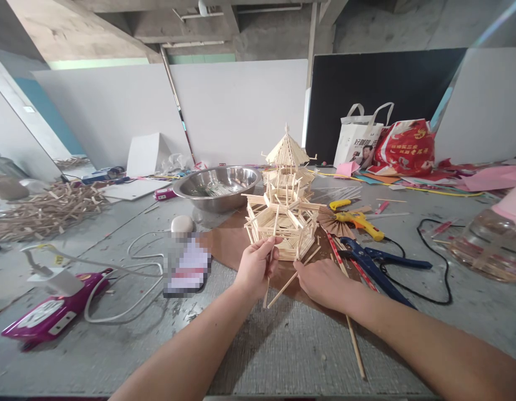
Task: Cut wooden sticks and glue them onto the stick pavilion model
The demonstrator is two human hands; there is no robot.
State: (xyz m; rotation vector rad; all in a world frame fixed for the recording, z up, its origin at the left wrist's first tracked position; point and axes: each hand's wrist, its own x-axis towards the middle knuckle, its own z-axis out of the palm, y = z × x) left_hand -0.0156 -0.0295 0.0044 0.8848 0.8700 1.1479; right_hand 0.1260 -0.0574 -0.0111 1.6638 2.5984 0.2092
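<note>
A pagoda model built of thin wooden sticks [288, 150] stands upright in front of me, on a brown board [228, 239]. My left hand [258, 264] is closed in a pinch around a thin wooden stick [265, 298], held upright before the model's lower tier. Close to the model's lower front is my right hand [325, 283], its fingers curled together by the end of a short stick; what they grip is mostly hidden. Between the hands a loose wooden stick [285, 285] slants across the board. A longer stick [356, 348] passes beneath my right wrist.
On the right lie a yellow glue gun [360, 221] and blue-handled cutters [379, 267]. Behind the board is a steel basin [218, 189]. A purple power strip [59, 312] with white cables sits left, before a stick pile [49, 209]. A glass jar [487, 248] stands far right.
</note>
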